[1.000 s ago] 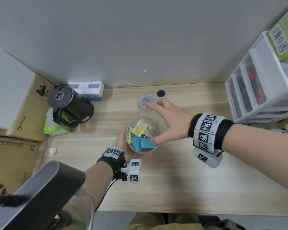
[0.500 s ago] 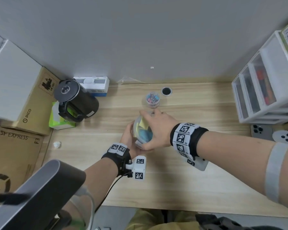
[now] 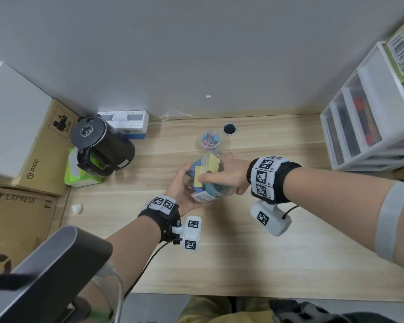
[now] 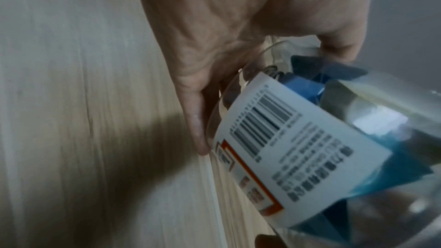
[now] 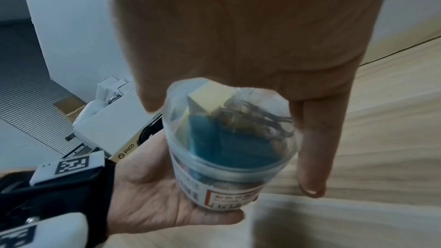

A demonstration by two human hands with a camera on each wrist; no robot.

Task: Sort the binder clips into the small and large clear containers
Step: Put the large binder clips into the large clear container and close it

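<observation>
The large clear container (image 3: 201, 196) is tilted on its side above the desk, its barcode label toward me, with blue binder clips (image 3: 216, 190) and yellow binder clips (image 3: 211, 160) inside. My left hand (image 3: 181, 183) cups its base, fingers curled round the wall (image 4: 298, 148). My right hand (image 3: 229, 176) grips its upper end, thumb across the near side and fingers behind. In the right wrist view the container (image 5: 229, 148) sits between my right hand (image 5: 238, 35) and my left hand's palm (image 5: 152, 195). The small clear container (image 3: 210, 138) with small coloured clips stands just behind.
A black kettle (image 3: 100, 145) and a green tissue pack (image 3: 79, 176) stand at the left, beside cardboard boxes (image 3: 26, 159). A white drawer unit (image 3: 364, 127) fills the right. A cable hole (image 3: 229, 129) lies near the wall. A grey chair back (image 3: 44, 271) is at the lower left.
My right hand drew back from the small container and took hold of the large one. The large container tipped from mouth-up to lying on its side between both hands.
</observation>
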